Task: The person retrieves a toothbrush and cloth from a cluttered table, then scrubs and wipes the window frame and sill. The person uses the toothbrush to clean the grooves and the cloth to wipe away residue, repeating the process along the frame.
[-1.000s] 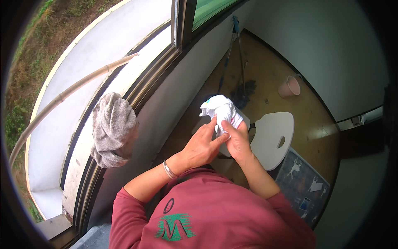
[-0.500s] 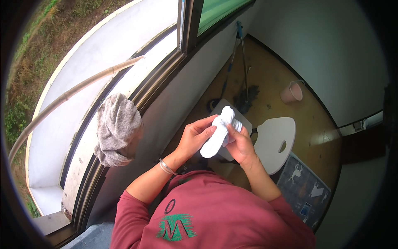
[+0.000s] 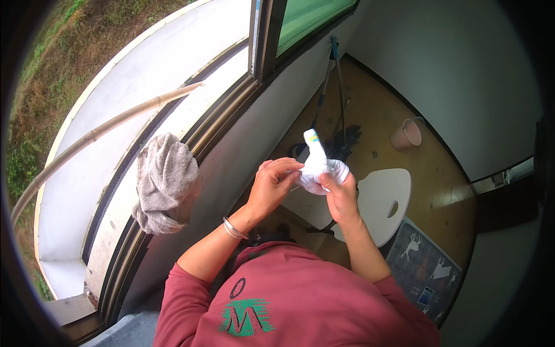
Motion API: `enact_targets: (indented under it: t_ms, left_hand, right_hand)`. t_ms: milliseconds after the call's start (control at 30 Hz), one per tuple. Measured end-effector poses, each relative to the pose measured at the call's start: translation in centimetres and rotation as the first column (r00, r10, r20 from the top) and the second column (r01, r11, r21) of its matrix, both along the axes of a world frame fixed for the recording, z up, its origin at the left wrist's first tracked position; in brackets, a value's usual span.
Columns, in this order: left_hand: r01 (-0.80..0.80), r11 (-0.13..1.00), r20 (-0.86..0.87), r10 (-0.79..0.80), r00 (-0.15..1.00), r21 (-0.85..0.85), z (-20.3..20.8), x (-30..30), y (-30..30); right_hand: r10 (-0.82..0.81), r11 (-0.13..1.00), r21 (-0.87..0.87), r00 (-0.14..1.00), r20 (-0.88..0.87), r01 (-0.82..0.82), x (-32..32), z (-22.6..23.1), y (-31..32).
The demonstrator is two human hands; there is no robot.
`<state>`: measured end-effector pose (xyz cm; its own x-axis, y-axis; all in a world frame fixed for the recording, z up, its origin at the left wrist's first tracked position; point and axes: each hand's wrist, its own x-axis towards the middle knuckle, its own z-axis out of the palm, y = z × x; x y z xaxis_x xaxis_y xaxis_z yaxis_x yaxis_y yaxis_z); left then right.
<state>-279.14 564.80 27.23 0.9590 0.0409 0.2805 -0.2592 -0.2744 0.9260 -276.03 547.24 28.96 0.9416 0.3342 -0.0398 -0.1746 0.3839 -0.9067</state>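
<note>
In front of my chest I hold a bunched-up white sock [image 3: 315, 164] in both hands. A narrow part of it sticks up, with yellow and blue marks at its tip, and its looser folds spread toward the right. My left hand [image 3: 270, 184] pinches its left edge between thumb and fingers. With the thumb on top, my right hand [image 3: 342, 194] grips the folded part from the right; the fingers beneath are mostly hidden. Whether a second sock is inside the bundle I cannot tell.
A greyish towel [image 3: 167, 173] is draped in a bunch at the open window sill, beside a bamboo pole [image 3: 95, 134]. White chair [image 3: 378, 202] and dark patterned tabletop [image 3: 419, 260] stand close on the right. Farther off are a mop [image 3: 345, 144] and a pink bucket [image 3: 406, 134].
The sock's narrow end, which pointed down-left toward me, has swung away and now points up. The bundle's folds have opened out on the right. Both hands still hold it.
</note>
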Motion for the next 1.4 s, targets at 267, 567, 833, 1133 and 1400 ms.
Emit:
enact_targets:
  t_ms: [267,567,833,1133,1400]
  left_hand:
    - [0.057,0.991,0.008,-0.056,0.998,-0.123,-0.5,-0.7,-1.1]
    - [0.030,0.998,0.116,-0.037,0.993,0.057,2.5,-4.6,1.6]
    - [-0.397,0.389,0.170,0.501,0.848,0.831,9.3,-13.1,14.5]
    - [-0.551,0.656,0.202,0.533,0.822,0.515,7.2,-8.3,22.5]
    - [-0.012,0.922,-0.044,0.031,0.999,0.388,1.5,4.0,18.5]
  right_hand:
    - [0.055,0.998,-0.010,0.998,-0.004,-0.055,-0.4,-0.5,1.2]
    - [-0.038,0.998,0.038,0.994,-0.099,0.042,0.7,-2.0,0.7]
    - [-0.029,0.997,0.066,1.000,-0.009,0.029,1.7,-1.5,3.4]
    - [-0.106,0.990,0.078,0.987,-0.124,0.116,2.7,-3.2,5.7]
    - [-0.217,0.976,-0.033,0.940,-0.265,0.216,6.0,-8.1,1.7]
